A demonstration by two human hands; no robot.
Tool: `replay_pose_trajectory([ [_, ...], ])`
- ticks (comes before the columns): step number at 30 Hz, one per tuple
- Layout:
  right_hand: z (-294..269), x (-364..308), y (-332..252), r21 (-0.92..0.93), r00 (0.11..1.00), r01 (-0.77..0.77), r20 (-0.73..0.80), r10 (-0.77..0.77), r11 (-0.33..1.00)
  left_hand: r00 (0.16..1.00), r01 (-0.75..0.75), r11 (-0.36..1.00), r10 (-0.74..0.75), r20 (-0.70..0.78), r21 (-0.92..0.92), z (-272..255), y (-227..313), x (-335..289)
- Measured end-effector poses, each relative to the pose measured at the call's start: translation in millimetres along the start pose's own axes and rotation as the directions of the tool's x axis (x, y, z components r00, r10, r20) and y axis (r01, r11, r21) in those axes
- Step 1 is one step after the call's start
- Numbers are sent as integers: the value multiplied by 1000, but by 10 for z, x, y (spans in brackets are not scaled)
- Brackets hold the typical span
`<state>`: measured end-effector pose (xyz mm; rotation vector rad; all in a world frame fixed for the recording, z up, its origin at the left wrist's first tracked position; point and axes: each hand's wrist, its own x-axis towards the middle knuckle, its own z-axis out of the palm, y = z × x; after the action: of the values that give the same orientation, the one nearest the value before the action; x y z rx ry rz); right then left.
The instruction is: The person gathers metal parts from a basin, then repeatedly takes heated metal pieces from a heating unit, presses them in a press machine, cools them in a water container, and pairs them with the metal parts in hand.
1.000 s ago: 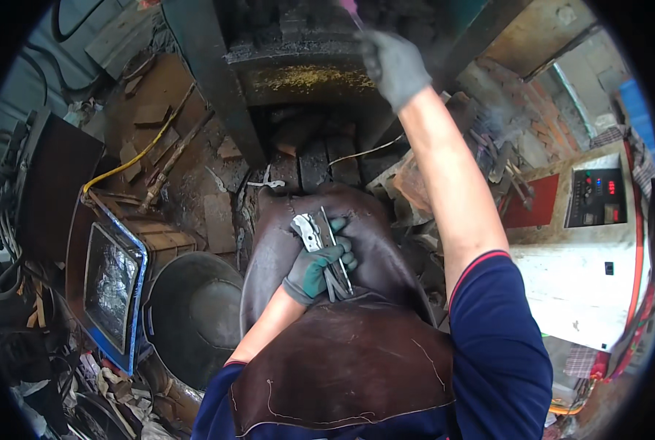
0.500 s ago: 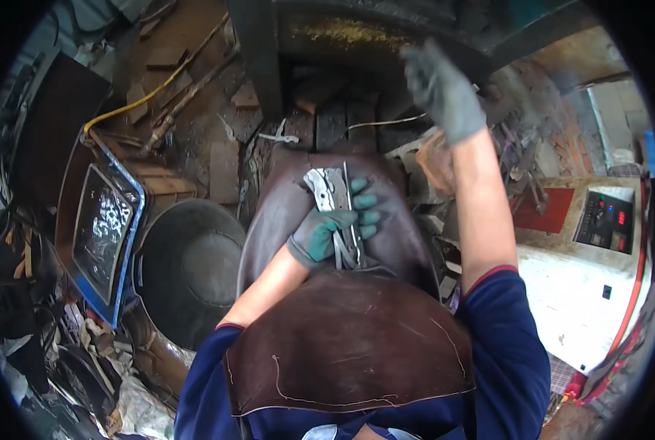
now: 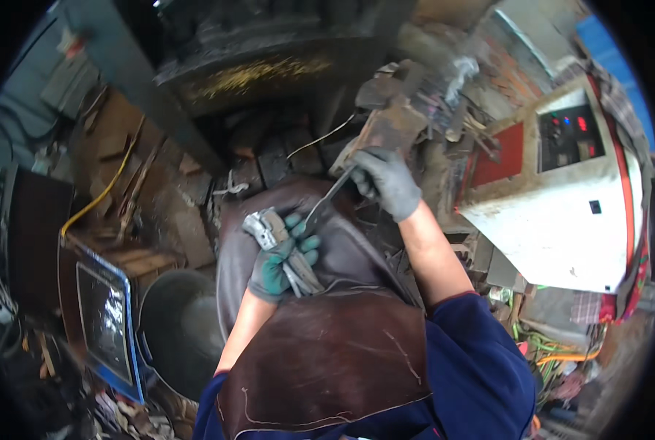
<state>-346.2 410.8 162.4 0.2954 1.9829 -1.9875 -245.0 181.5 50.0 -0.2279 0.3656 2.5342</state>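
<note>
In its green-palmed work glove, my left hand [image 3: 274, 270] is closed around a bundle of flat grey metal pieces [image 3: 266, 226] over my lap. Their broad ends stick out past the fingers, while narrower ends point back toward me. My right hand [image 3: 387, 183], in a grey glove, pinches the far end of a single dark metal strip [image 3: 330, 196]. That strip slants down to the left, its near end beside my left fingertips. Whether it touches them I cannot tell. A brown leather apron [image 3: 320, 352] covers my chest and lap beneath both hands.
A white cabinet with a lit control panel [image 3: 571, 136] stands at right. Ahead is a dark metal frame with a yellowish, dusty ledge [image 3: 261, 75]. At left are a round dark tub [image 3: 184, 330] and a blue-edged framed panel [image 3: 107, 315]. A brownish block [image 3: 392, 125] lies beyond my right hand.
My right hand has come down from the far right toward my lap and now grips one metal strip. The left hand keeps the bundle. The whole view has turned and shifted.
</note>
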Motion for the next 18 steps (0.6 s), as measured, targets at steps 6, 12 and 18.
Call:
replay_pose_trajectory([
  [6,-907,-342,575,449,986,108,-166,-36,887,999,20,999,-19,-28,27,-64,-32,146],
  [12,-1106,-13,1084,685,889,361,-458,-11,632,998,33,998,-31,-47,48,-26,-52,157],
  [18,-962,355,1049,746,898,324,-435,58,581,997,8,999,-5,-76,47,-27,-69,136],
])
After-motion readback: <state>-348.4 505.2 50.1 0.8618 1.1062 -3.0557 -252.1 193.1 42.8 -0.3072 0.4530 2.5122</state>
